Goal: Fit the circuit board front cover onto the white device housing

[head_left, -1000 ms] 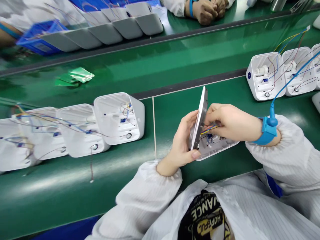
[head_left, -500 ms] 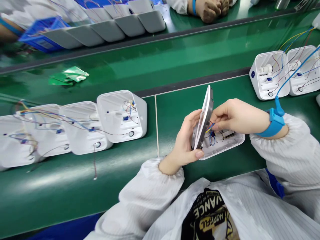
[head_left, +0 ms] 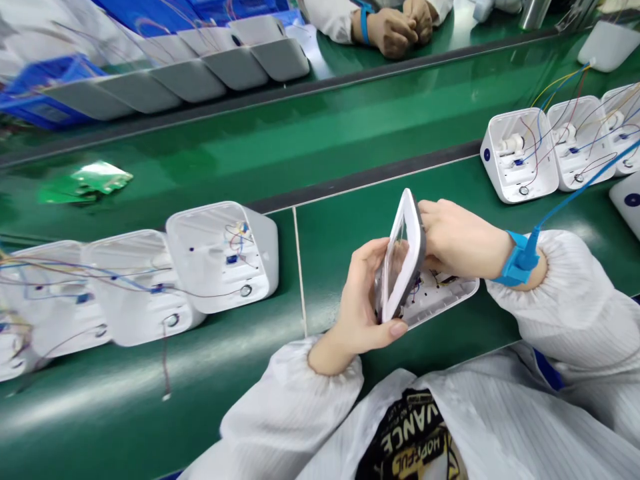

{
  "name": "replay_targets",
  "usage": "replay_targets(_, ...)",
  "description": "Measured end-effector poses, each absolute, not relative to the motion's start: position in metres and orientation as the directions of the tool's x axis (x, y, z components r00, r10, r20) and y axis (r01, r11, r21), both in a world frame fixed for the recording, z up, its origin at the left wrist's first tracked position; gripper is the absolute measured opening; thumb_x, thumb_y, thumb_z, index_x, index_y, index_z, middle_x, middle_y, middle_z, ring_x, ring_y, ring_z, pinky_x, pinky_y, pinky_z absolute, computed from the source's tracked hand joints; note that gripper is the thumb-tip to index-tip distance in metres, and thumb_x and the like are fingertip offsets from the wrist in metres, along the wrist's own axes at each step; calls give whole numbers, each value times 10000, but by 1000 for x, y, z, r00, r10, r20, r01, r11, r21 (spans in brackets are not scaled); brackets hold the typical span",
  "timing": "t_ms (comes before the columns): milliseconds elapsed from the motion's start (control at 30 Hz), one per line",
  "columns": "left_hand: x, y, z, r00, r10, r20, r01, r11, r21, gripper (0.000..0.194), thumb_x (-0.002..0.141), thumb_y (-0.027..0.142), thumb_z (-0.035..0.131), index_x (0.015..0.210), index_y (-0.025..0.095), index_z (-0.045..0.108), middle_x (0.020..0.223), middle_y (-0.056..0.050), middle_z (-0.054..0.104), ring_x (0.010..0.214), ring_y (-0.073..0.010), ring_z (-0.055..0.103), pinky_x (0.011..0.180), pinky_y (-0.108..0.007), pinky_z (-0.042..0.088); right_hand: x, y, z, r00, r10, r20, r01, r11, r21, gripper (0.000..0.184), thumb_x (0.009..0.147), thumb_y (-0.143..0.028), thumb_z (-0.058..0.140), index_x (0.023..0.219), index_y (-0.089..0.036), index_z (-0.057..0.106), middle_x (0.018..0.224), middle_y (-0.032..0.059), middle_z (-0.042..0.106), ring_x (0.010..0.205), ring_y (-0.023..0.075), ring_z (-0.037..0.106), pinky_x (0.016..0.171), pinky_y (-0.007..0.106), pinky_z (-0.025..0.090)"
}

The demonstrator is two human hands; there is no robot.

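Green table (head_left: pixel 350 220), rows of open white housings (head_left: pixel 223 257). Left hand (head_left: pixel 363 303) fingers clamped on tilted white cover panel (head_left: pixel 405 250); right hand (head_left: pixel 457 237) fingers pinch its upper edge.

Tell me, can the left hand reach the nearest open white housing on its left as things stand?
Probably not yet: the left hand is gripping the panel, though the belt toward the housing lies bare.

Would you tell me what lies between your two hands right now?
In the head view, the tilted white panel stands between the left hand and right hand, both gripping it.
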State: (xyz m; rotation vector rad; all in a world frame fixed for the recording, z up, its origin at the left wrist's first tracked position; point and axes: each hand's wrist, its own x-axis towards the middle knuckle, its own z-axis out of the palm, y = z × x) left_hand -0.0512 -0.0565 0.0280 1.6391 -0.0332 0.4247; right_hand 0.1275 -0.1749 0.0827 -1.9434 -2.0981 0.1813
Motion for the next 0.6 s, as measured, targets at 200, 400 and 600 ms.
replay_targets(200,-58,-66,16,913,245,327,-233,-344,910,1031,584,475,866,1438,265,329,1411,-148,399,1316,-369,444,1113,-549,353,127,-175,81,128,990,-56,928,-140,-345,63,881,-144,600,907,-144,657,1014,107,644,829,196,540,651,300,379)
replay_targets(400,-65,-73,12,891,307,333,-182,-431,884,1084,564,484,889,1451,274,303,1409,-146,385,1330,-374,416,1123,-564,325,126,-175,77,179,983,-46,909,-184,-373,102,930,-166,548,920,-142,646,964,104,689,843,203,598,638,306,387)
replay_targets(600,-67,-78,23,906,387,173,-103,-195,975,1021,621,599,827,1457,393,279,1363,-81,460,1261,-324,483,1088,-521,400,130,-172,73,108,994,-29,913,-111,-393,111,849,-113,613,811,-134,715,920,94,736,794,185,627,642,304,394)
